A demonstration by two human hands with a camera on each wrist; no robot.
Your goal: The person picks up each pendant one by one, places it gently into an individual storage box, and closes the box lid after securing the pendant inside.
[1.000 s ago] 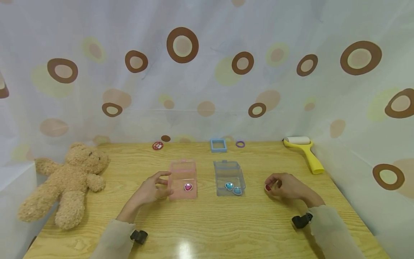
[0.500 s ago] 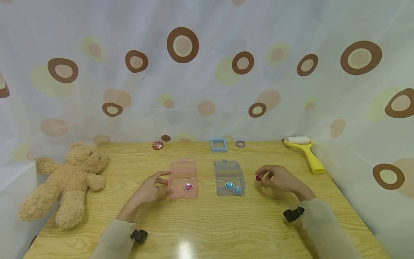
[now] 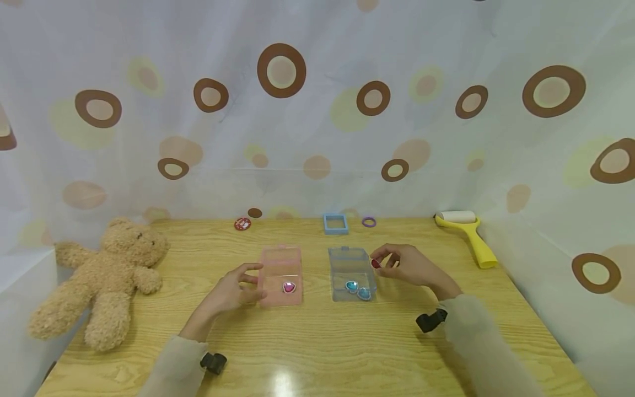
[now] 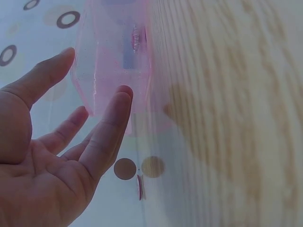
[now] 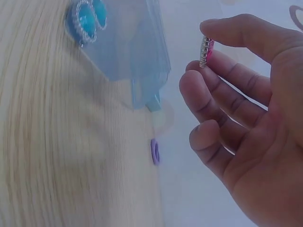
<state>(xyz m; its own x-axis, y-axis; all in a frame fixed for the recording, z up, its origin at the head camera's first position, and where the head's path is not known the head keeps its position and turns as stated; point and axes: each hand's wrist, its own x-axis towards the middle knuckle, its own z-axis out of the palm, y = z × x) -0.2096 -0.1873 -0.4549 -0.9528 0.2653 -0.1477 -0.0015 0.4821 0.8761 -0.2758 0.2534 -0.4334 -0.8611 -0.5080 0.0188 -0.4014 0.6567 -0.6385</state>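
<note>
My right hand (image 3: 414, 267) pinches a red gem (image 3: 375, 264) between thumb and fingertips, at the right side of a clear blue box (image 3: 339, 269) with its lid raised. In the right wrist view the gem (image 5: 206, 51) stands edge-on, its silver beaded rim showing. Two turquoise gems with silver rims are at the blue box: one gem (image 3: 351, 286) beside the other (image 3: 364, 294). Left of that, a clear pink box (image 3: 278, 299), also with lid up, holds a pink heart-shaped gem (image 3: 289, 287). My left hand (image 3: 232, 289) lies at its left side, fingers spread and loosely bent, gripping nothing.
A teddy bear (image 3: 106, 278) lies at the left. Along the back are a red round badge (image 3: 242, 224), a blue square frame (image 3: 335, 231) and a purple ring (image 3: 369, 222). A yellow-handled roller (image 3: 478, 245) lies back right. Patterned curtain bounds the wooden table (image 3: 317, 347).
My right hand has carried the red gem leftward and away from me, from the table at the right to the blue box's side. The left hand has stayed by the pink box.
</note>
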